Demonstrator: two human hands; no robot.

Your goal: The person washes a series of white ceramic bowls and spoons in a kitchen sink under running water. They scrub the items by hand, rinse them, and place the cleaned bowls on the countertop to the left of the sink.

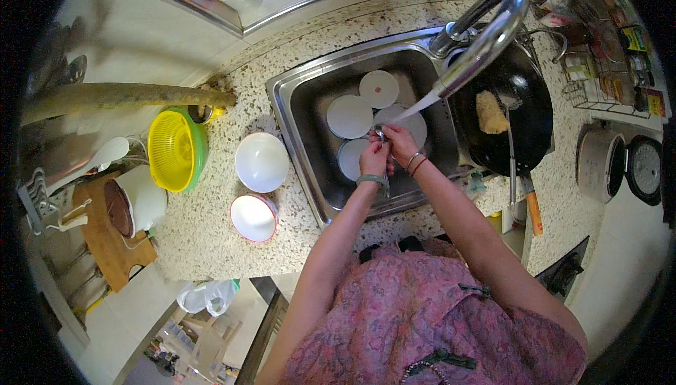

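Both my hands meet over a steel sink (438, 173), under the water running from a chrome faucet (478, 62). My left hand (375, 159), with a green bangle at the wrist, grips metal cutlery, seemingly spoons (379, 131), whose handles point down towards me. My right hand (400, 143) has its fingers closed around the upper end of the same cutlery. Beneath them in the basin lie several round white dishes, among them one with a small red mark (378, 89), a white one (349, 116) to the left, and a larger one (414, 123) partly behind my right hand.
Two white bowls (262, 162) stand on the speckled counter left of the sink, near a yellow colander (171, 150). On the right, a black wok (528, 115) holds a loofah-like scrubber (491, 113) and a metal spatula (510, 158). Its wooden handle (534, 210) points towards me.
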